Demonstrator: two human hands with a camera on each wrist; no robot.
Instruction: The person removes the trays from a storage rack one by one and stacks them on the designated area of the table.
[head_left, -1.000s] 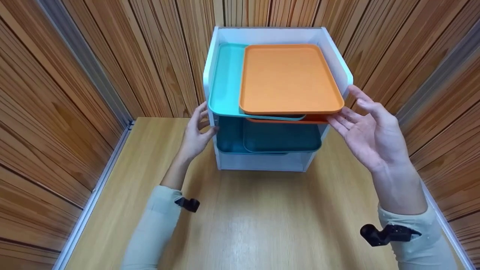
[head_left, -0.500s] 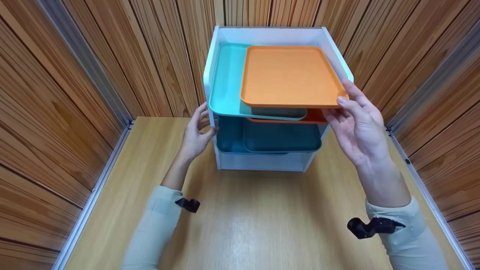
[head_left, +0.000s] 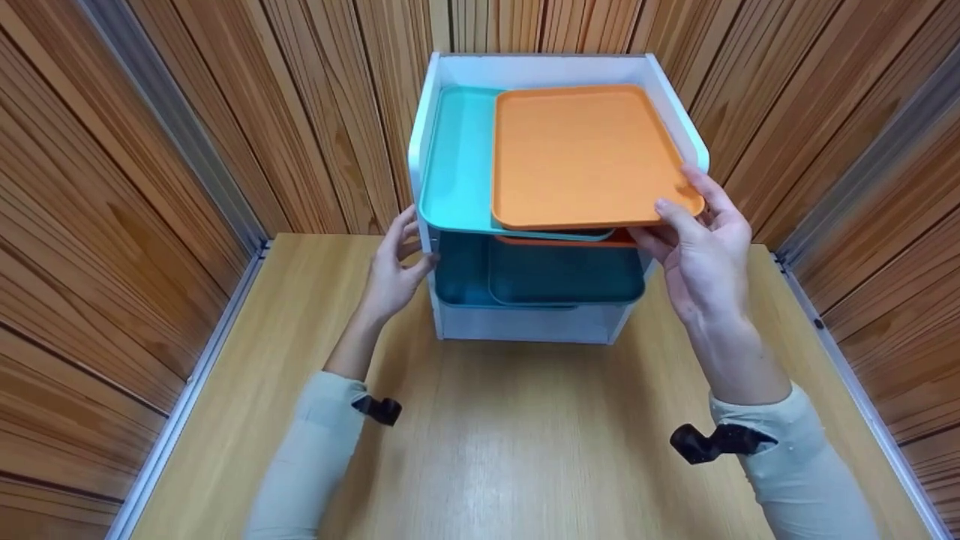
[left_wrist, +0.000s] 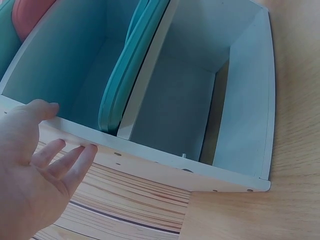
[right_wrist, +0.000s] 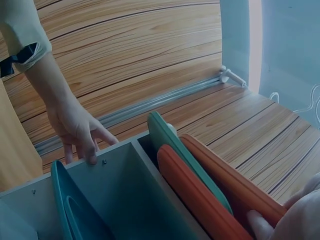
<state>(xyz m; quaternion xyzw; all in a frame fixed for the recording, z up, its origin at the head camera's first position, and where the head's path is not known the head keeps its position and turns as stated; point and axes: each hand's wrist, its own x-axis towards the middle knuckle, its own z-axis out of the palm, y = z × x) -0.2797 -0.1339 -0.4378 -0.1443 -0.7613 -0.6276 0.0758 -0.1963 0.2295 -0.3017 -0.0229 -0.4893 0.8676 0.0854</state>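
Right hand [head_left: 701, 255] pinching near right corner of orange tray [head_left: 589, 157], thumb on top, fingers curled underneath. Tray at upper centre of frame, topmost on white shelf unit [head_left: 679, 105], overlapping light teal tray [head_left: 454, 161]; second orange tray [head_left: 600, 240] just below; dark teal trays [head_left: 562, 274] on lower tier. Left hand [head_left: 394, 266] flat against left front edge of unit, fingers relaxed, steadying, gripping nothing. Step judged: drawing top tray out. Next move calls for level pull toward lower frame, clear of right side wall. Unit on pale wooden tabletop [head_left: 510, 435]; wood-slat walls [head_left: 150, 150] on three sides.
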